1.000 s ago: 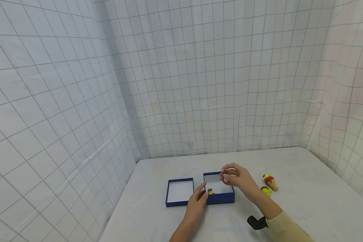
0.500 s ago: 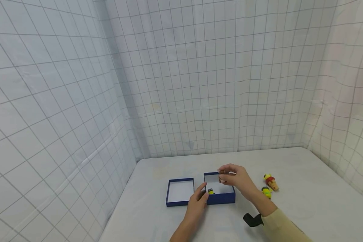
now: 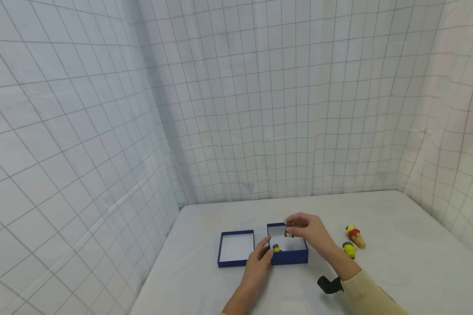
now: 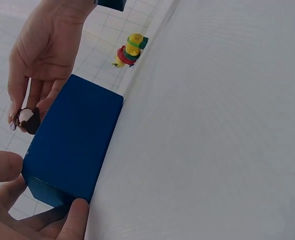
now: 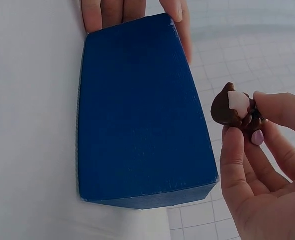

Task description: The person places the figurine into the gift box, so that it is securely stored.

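Observation:
My right hand (image 3: 312, 232) pinches a small brown figure (image 3: 289, 229) above the inside of the blue box (image 3: 289, 257). Seen from the right wrist, the brown figure (image 5: 237, 109) has a pale patch and a pinkish part, held between thumb and fingertips of the right hand (image 5: 267, 185). My left hand (image 3: 256, 267) grips the left side of the box; in the left wrist view, thumb and fingers of the left hand (image 4: 37, 210) lie round one end of the box (image 4: 75, 145). A small yellow and dark figure (image 3: 276, 248) lies inside the box, near its front left corner.
Left of the box lies a shallow blue-rimmed lid (image 3: 235, 264) with a white inside. To the right are a yellow and red figure (image 3: 355, 236) and a yellow-green figure (image 3: 349, 250). A black object (image 3: 329, 285) is beside the right sleeve.
The right hand has moved slightly left with the brown figure, bringing it farther over the box, where more of it shows. The left hand stays at the box.

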`<state>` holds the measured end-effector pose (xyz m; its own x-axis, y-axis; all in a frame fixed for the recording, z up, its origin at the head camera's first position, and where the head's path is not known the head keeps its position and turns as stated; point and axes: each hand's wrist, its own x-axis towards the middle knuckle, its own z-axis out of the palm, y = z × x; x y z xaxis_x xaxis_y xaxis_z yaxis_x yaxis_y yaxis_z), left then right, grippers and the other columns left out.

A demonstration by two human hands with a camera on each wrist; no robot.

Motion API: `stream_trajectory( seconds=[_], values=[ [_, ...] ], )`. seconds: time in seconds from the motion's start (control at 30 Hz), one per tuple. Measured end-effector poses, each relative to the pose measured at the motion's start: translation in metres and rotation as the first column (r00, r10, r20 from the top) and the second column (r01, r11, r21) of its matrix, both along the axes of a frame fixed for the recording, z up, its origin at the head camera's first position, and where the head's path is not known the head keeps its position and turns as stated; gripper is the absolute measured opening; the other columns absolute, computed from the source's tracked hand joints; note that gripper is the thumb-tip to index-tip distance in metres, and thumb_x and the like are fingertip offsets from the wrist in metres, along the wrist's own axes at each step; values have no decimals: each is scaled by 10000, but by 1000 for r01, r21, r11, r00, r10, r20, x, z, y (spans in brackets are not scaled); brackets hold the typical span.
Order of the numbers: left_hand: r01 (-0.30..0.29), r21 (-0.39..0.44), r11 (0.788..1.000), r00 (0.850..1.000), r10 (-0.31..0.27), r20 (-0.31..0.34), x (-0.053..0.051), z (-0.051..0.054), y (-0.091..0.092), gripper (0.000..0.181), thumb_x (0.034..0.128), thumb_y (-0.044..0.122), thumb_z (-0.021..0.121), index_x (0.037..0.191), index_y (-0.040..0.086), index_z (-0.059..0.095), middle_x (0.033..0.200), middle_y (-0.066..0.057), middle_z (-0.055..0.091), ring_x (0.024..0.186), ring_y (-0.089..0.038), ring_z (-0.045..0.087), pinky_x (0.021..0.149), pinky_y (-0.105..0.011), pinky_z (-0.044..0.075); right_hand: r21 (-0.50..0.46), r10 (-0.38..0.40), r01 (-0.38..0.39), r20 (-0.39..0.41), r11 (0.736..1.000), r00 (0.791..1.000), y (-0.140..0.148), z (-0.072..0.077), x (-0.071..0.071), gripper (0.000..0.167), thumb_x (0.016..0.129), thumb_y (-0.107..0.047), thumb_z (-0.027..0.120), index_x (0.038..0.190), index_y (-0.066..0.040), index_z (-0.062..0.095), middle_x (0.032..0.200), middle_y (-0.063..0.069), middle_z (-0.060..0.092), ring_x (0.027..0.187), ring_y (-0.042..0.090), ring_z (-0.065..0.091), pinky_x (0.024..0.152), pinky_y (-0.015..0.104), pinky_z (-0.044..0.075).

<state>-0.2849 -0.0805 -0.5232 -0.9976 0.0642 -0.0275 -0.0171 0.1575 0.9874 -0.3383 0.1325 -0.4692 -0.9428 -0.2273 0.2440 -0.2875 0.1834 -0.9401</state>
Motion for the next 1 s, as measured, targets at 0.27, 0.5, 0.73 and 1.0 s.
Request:
stream_trajectory(
  seconds=[0.27, 0.5, 0.73, 1.0],
  values=[
    [0, 4, 1000, 1000, 0, -5, 0, 1, 0, 460, 1040, 309, 565, 1494, 306, 496, 1494, -175, 485, 1286, -330, 542, 956, -445, 528, 58, -87, 89, -35, 994, 996, -6, -6, -3, 303, 841, -141, 825, 1128, -117, 733, 1011, 33, 721, 939, 193, 709, 783, 360, 566],
    [0, -3, 1000, 1000, 0, 1, 1, 2, 1, 464, 1044, 296, 558, 1503, 292, 487, 1493, -166, 489, 1296, -337, 533, 957, -443, 529, 135, -106, 114, -68, 984, 992, -11, -10, -2, 353, 835, -135, 828, 1172, -137, 726, 1012, -16, 722, 915, 163, 710, 742, 327, 579],
    [3, 0, 1000, 1000, -3, 6, 2, 3, 1, 452, 1049, 293, 549, 1497, 304, 495, 1513, -159, 468, 1315, -341, 518, 963, -433, 526, 194, -98, 118, -107, 974, 989, -14, -10, 2, 357, 850, -85, 799, 1198, -108, 721, 1002, -5, 724, 937, 186, 713, 735, 317, 592],
    [8, 6, 1000, 1000, -8, -2, 2, 1, -1, 455, 1049, 285, 550, 1500, 300, 491, 1507, -172, 472, 1301, -337, 529, 962, -432, 526, 248, -84, 131, -190, 960, 978, -19, -17, 2, 340, 855, -38, 781, 1185, -94, 718, 998, 3, 719, 924, 184, 710, 695, 280, 589]
  ],
)
